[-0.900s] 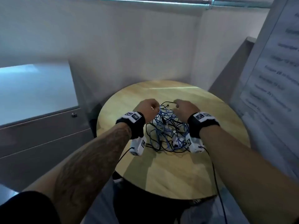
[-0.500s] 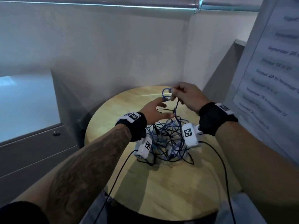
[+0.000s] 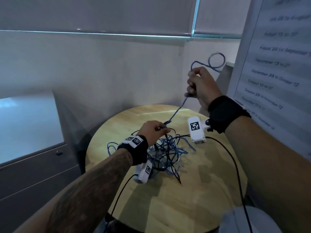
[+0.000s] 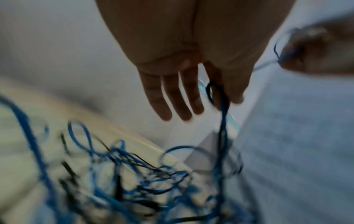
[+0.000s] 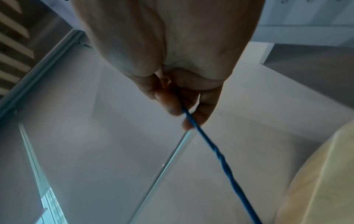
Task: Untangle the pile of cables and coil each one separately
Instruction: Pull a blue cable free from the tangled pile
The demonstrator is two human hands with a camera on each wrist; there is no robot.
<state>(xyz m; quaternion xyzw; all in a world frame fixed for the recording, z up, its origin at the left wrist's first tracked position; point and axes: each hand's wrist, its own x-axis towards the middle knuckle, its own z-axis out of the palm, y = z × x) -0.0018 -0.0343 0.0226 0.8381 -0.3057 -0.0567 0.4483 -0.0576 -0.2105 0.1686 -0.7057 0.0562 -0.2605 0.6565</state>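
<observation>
**Cables: blue lead under tension, pile liable to drag**

Cable pile [image 3: 165, 153] lay on the round counter [image 3: 193, 199], blue and black strands interlaced. Right hand [image 3: 199, 84], raised well above the pile, was clenched around one blue cable [image 3: 176, 113], a loose loop standing beyond the fist. Left hand [image 3: 154, 131], just above the pile, pinched the same cable between thumb and forefinger, its remaining fingers spread. Judged risks: further upward pull could tighten hidden knots, lift the whole pile, or sweep strands off the counter edge; the pinch could slip.
</observation>
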